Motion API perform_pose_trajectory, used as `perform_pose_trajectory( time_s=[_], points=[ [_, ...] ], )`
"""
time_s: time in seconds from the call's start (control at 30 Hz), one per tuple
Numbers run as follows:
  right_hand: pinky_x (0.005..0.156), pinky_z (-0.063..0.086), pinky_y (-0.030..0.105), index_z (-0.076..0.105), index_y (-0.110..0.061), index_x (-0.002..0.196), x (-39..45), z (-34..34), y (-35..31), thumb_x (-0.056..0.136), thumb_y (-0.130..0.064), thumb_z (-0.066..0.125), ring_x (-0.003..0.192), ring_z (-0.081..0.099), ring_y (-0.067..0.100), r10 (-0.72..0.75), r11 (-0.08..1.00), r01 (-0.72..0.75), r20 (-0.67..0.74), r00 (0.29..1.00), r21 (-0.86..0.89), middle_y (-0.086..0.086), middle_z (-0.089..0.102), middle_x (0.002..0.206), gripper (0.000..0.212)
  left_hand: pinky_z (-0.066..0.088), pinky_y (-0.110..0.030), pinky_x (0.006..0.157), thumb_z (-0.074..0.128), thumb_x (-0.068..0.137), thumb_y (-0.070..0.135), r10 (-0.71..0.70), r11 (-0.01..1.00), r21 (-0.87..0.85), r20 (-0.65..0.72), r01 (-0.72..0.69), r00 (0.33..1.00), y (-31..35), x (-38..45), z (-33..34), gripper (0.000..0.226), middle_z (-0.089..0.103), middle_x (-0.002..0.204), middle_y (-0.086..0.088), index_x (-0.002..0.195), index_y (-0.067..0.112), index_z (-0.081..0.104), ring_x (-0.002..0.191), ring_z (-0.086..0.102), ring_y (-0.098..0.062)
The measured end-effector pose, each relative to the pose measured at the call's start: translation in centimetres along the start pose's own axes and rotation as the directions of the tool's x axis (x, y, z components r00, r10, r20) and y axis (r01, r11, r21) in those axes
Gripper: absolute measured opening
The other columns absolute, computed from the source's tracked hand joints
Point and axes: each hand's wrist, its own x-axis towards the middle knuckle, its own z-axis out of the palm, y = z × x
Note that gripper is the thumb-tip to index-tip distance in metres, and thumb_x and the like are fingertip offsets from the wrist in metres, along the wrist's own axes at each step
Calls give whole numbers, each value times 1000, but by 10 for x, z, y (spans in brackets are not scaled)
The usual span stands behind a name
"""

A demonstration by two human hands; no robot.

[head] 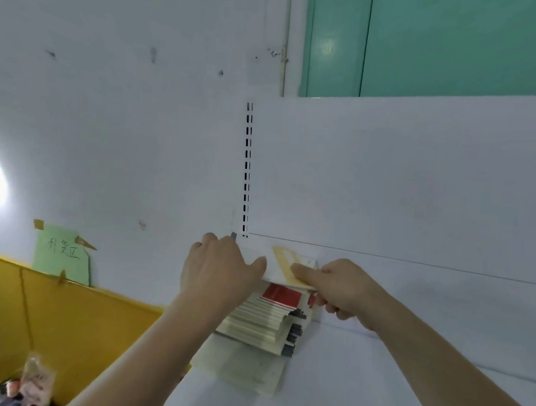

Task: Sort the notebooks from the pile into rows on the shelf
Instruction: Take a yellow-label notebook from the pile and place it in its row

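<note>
A tall pile of notebooks (264, 319) stands on the white shelf (407, 362) at its left end, against the back panel. Cream page edges and black spines show down its side, and a red cover peeks out near the top. The top notebook (284, 262) is white with a yellow label. My left hand (218, 268) grips its left edge, thumb on the cover. My right hand (333, 285) holds its right edge, index finger stretched across the label. Both forearms reach in from below.
The white back panel (399, 184) rises behind the shelf, with a slotted upright (247, 171) beside the pile. A yellow partition (55, 322) with a green taped note (62, 255) lies to the left. A teal door (451, 45) sits upper right.
</note>
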Motion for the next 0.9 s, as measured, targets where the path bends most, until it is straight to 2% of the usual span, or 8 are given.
perform_pose_trajectory(
  time_s=[0.17,0.27,0.37,0.43,0.53,0.67,0.8,0.9],
  points=[
    [44,26,23,54,-8,72,-6,8,-9,81,-46,75,40,38,13,129,965,-125,0,992,230,1,49,49,45,42,-32,66,57,89,50,42,950,-311,96,-10,994,-20,7,4,40,53,102,-1,107,15,55,84,58,-19],
    [45,40,24,60,-3,76,-18,14,-9,86,-33,73,43,57,12,98,966,-61,-136,986,253,2,62,54,35,51,-36,83,62,90,32,-14,802,-589,143,96,990,-32,14,5,38,65,112,-6,123,14,55,99,63,-24],
    [44,47,22,65,0,89,-32,23,-11,91,-24,68,54,69,20,37,968,29,-259,965,248,11,72,71,24,56,-43,80,64,89,14,-29,605,-769,241,209,970,-41,19,4,20,70,101,-25,100,-3,65,78,67,-29],
    [45,50,23,65,-2,94,-40,29,-12,93,-22,65,56,71,22,13,951,85,-313,950,296,11,72,78,20,58,-44,77,63,92,14,14,526,-810,313,259,950,-43,19,5,20,72,97,-23,100,-4,68,78,68,-29],
    [55,60,35,61,-9,99,-47,34,-11,96,-24,61,65,71,22,24,925,115,-358,933,362,8,69,89,16,56,-43,82,51,101,25,47,527,-822,280,214,959,-39,19,8,21,71,99,-13,100,10,65,88,67,-31],
    [54,59,36,55,-15,103,-52,25,6,98,-26,53,82,60,16,2,985,97,-572,820,143,-2,58,95,12,49,-35,72,41,105,27,-33,511,-851,123,122,992,-41,20,12,20,64,97,-1,100,19,58,86,58,-18],
    [47,57,32,55,-12,108,-60,2,17,98,-20,53,78,64,19,53,927,235,-722,690,293,-2,60,99,13,44,-28,63,41,106,26,-72,457,-881,100,122,992,-47,20,15,20,62,93,6,92,26,56,82,55,-13],
    [55,58,36,55,-16,112,-62,-8,19,98,-21,53,75,65,17,93,890,276,-736,670,364,-7,60,99,15,42,-27,60,41,106,25,-105,445,-884,107,143,989,-47,20,16,24,60,89,8,85,27,53,79,53,-10]
  ],
)
